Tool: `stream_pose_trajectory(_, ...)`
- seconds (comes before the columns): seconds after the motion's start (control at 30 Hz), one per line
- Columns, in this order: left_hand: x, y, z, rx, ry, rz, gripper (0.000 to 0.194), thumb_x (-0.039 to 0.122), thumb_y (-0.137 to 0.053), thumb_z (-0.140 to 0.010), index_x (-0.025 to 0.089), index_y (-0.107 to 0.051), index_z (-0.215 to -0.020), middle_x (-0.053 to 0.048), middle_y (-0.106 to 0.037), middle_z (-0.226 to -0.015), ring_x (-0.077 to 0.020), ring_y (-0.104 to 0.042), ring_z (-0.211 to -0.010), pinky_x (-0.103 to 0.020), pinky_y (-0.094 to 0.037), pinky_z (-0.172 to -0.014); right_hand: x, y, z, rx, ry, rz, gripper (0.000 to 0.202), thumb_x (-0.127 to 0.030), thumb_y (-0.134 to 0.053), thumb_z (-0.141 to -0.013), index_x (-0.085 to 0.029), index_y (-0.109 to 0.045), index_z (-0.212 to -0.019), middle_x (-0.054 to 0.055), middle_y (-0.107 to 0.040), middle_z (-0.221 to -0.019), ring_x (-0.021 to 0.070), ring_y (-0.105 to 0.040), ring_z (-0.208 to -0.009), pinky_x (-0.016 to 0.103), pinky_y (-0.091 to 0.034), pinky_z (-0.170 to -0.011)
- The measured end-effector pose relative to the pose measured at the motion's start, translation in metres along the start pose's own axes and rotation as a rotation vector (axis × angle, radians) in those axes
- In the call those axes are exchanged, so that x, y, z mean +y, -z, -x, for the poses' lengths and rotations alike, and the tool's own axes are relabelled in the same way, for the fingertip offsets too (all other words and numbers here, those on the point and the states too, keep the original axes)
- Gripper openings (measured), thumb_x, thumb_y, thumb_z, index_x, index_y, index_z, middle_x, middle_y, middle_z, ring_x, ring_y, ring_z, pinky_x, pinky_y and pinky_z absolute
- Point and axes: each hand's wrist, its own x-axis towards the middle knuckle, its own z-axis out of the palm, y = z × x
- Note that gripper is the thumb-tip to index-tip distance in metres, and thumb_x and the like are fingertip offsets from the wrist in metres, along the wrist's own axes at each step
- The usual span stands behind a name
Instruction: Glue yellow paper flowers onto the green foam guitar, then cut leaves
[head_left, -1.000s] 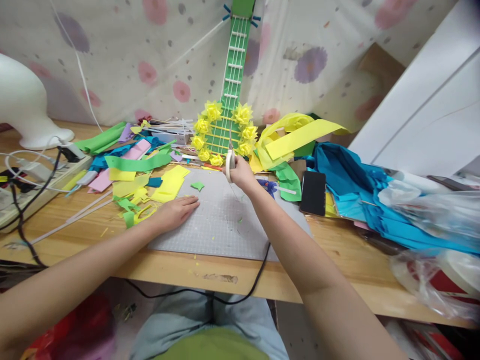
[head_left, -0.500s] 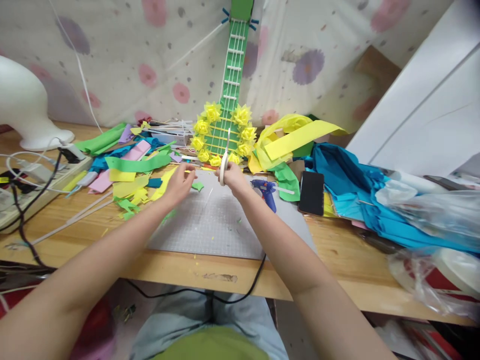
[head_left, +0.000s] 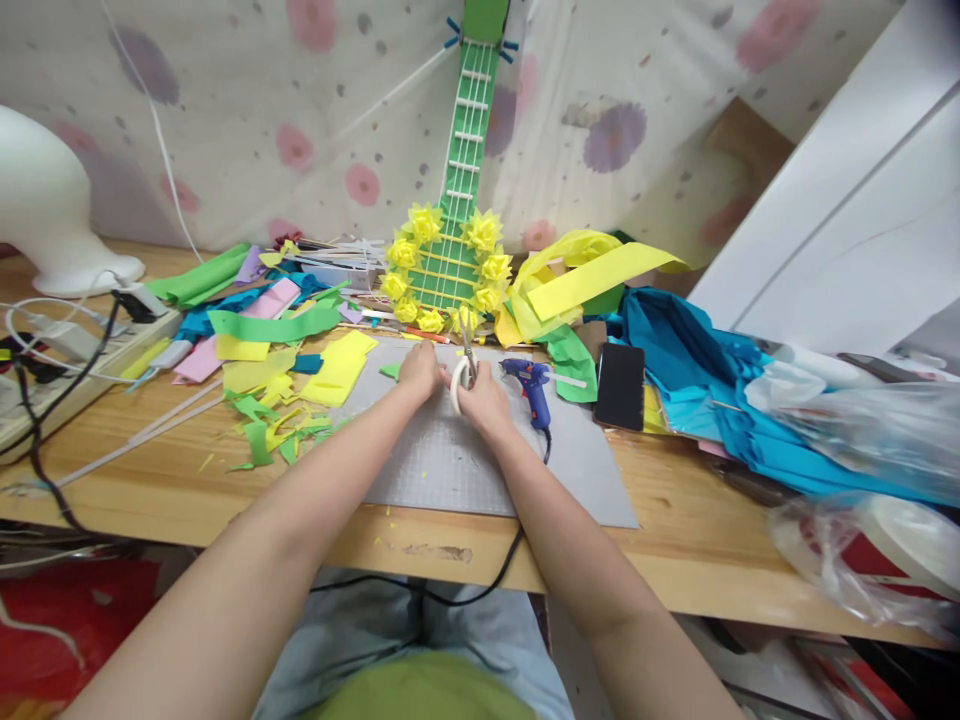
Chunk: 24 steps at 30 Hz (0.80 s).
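Right hand (head_left: 486, 400): fingers wrapped around scissors (head_left: 456, 387), over the mat (head_left: 442, 465) toward the surface's (head_left: 682, 530) far edge. Left hand (head_left: 422, 372) just beside; fingers bunched, can't tell if pinching anything.

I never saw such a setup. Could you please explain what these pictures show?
There is no machine: this is a person working bare-handed. A camera worn on the head looks forward and down. The right hand has white-handled scissors in its grip; the left hand is close beside them, and whether it holds anything is unclear. On the wooden table lies a grey cutting mat, with a blue glue gun on it. A black phone and yellow scraps lie nearby. Behind stands a green guitar model with yellow flowers.
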Motion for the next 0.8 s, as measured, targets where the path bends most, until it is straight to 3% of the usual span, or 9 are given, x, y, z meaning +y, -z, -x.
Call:
stream_pose_trajectory(0.1,-0.004,0.001,-0.01,-0.037,0.033,0.186,0.025,0.018,-0.047,-0.076,0.015,-0.058,-0.099,-0.01,-0.066,-0.098,-0.0214,-0.061,-0.086,-0.03,-0.043,-0.073,0.002,0.0,0.005,0.092,0.099,0.102,0.047,-0.057,-0.047,-0.077,-0.018,-0.046,-0.103,0.012,-0.062,-0.103,0.0252,-0.058,-0.096,0.033,-0.04,-0.076)
stream_pose_trajectory(0.23,-0.022,0.021,0.0,0.023,-0.077,0.441,0.017,0.024,-0.046,-0.078,0.016,-0.06,-0.076,-0.005,-0.063,-0.078,-0.0165,-0.057,-0.075,-0.026,-0.04,-0.067,0.007,0.001,0.004,0.137,0.167,0.191,0.054,-0.063,-0.047,-0.074,-0.016,-0.051,-0.1,0.013,-0.063,-0.1,0.0258,-0.058,-0.094,0.034,-0.037,-0.076)
stream_pose_trajectory(0.37,-0.042,0.046,0.023,0.041,-0.014,0.632,0.026,0.037,-0.043,-0.079,0.017,-0.056,-0.071,0.004,-0.04,-0.049,-0.0107,-0.039,-0.048,-0.023,-0.03,-0.049,0.006,0.002,0.002,0.11,0.255,0.232,0.055,-0.066,-0.047,-0.074,-0.016,-0.053,-0.097,0.011,-0.064,-0.097,0.0249,-0.058,-0.092,0.034,-0.035,-0.077)
stream_pose_trajectory(0.5,-0.045,0.056,0.038,-0.07,-0.045,0.788,0.018,0.024,-0.044,-0.075,0.018,-0.053,-0.09,0.008,-0.034,-0.047,-0.008,-0.029,-0.042,-0.02,-0.022,-0.044,0.003,0.003,0.006,0.042,0.315,0.24,0.051,-0.063,-0.045,-0.077,-0.018,-0.053,-0.098,0.01,-0.064,-0.096,0.0236,-0.058,-0.092,0.034,-0.033,-0.078)
stream_pose_trajectory(0.57,-0.042,0.059,0.04,-0.127,-0.005,0.85,0.016,0.018,-0.045,-0.071,0.018,-0.05,-0.087,0.007,-0.04,-0.053,-0.0064,-0.03,-0.043,-0.018,-0.022,-0.044,0.003,0.004,0.009,0.021,0.323,0.249,0.049,-0.061,-0.045,-0.078,-0.018,-0.053,-0.101,0.01,-0.063,-0.099,0.0238,-0.056,-0.095,0.034,-0.032,-0.079)
stream_pose_trajectory(0.63,-0.039,0.062,0.039,-0.098,0.09,0.881,0.013,0.015,-0.045,-0.068,0.018,-0.046,-0.08,0.006,-0.045,-0.059,-0.0048,-0.029,-0.043,-0.018,-0.021,-0.043,0.005,0.005,0.01,0.012,0.323,0.261,0.05,-0.06,-0.046,-0.078,-0.018,-0.052,-0.104,0.011,-0.062,-0.103,0.0246,-0.054,-0.099,0.034,-0.032,-0.081)
stream_pose_trajectory(0.73,-0.036,0.065,0.036,-0.054,0.133,0.868,0.008,0.018,-0.048,-0.068,0.018,-0.044,-0.075,0.007,-0.039,-0.054,-0.0047,-0.026,-0.042,-0.017,-0.019,-0.042,0.007,0.005,0.01,0.016,0.315,0.261,0.054,-0.06,-0.049,-0.076,-0.018,-0.05,-0.109,0.012,-0.059,-0.108,0.0262,-0.052,-0.103,0.036,-0.032,-0.083)
stream_pose_trajectory(0.8,-0.034,0.062,0.036,-0.136,0.076,0.851,0.009,0.024,-0.05,-0.069,0.019,-0.045,-0.074,0.008,-0.033,-0.049,-0.0053,-0.025,-0.042,-0.017,-0.018,-0.042,0.007,0.005,0.009,0.013,0.309,0.249,0.058,-0.061,-0.05,-0.074,-0.017,-0.049,-0.113,0.013,-0.058,-0.11,0.027,-0.051,-0.104,0.037,-0.032,-0.084)
